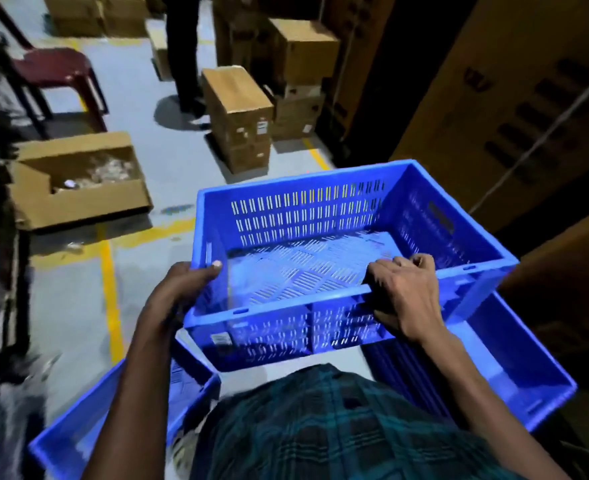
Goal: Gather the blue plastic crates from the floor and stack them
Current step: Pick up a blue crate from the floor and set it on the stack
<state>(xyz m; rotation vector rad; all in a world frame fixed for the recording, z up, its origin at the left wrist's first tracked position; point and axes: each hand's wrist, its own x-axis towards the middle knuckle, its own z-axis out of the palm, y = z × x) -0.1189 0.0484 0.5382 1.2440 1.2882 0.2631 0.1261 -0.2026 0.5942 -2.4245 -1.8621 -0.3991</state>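
Note:
I hold a blue slotted plastic crate (321,216) up off the floor in front of my body. It is empty. My left hand (182,289) grips its near left corner, thumb over the rim. My right hand (405,292) clasps the near rim, fingers curled inside. A second blue crate (515,362) lies on the floor at lower right, partly under the held one. A third blue crate (88,420) sits at lower left by my left arm.
An open cardboard box (78,181) lies on the floor at left beside yellow floor lines (109,289). Sealed cartons (241,119) stand ahead, tall cartons (515,84) wall the right. A dark red plastic chair (57,77) stands far left. A person's legs (182,53) are ahead.

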